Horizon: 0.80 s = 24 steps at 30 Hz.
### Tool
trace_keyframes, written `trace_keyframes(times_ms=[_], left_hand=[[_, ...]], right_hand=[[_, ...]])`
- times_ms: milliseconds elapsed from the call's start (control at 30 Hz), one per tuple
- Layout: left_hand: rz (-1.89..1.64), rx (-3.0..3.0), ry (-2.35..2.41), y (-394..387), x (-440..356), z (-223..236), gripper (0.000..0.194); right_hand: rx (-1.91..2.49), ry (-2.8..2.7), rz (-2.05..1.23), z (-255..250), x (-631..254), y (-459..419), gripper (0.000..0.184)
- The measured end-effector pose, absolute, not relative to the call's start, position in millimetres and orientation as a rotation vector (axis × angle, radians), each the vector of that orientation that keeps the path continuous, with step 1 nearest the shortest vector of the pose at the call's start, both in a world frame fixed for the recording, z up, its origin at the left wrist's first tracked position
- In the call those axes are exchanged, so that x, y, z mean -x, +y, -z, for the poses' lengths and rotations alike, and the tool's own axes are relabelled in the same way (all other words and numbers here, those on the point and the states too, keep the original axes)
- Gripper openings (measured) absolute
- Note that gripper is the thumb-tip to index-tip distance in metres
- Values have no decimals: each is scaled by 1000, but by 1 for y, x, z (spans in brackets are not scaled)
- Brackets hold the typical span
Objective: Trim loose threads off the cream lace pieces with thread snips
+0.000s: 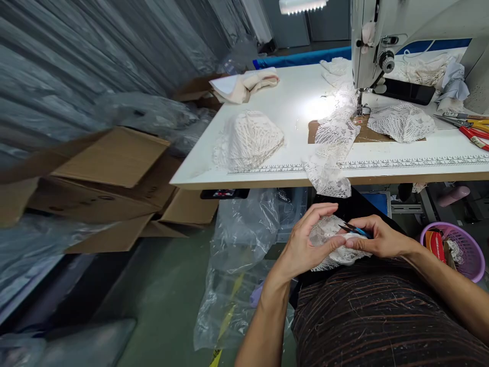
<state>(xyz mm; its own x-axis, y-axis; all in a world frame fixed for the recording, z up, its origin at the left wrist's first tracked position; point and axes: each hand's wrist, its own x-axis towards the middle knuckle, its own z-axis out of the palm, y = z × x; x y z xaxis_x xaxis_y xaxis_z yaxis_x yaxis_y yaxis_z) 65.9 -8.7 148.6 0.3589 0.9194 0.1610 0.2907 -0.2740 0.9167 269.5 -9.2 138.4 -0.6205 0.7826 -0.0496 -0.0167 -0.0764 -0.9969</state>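
My left hand and my right hand meet over my lap, below the table edge. Between them is a small white lace piece. The left hand's fingers curl around the lace and pinch it. In my right hand is a small blue-handled thread snipper, its tip pointing left over the lace. A long white lace strip hangs from the sewing machine needle area over the front edge of the white table.
A folded lace pile, another lace piece, beige fabric and red and yellow scissors lie on the table. Open cardboard boxes and plastic bags are on the floor at left. A purple basket stands at right.
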Motion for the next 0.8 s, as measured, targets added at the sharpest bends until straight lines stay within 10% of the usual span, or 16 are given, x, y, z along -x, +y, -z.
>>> trace_keyframes(times_ms=[800], left_hand=[[-1045, -1668, 988, 3, -59, -124, 21]], right_hand=[[991, -1820, -1272, -132, -274, 3, 25]])
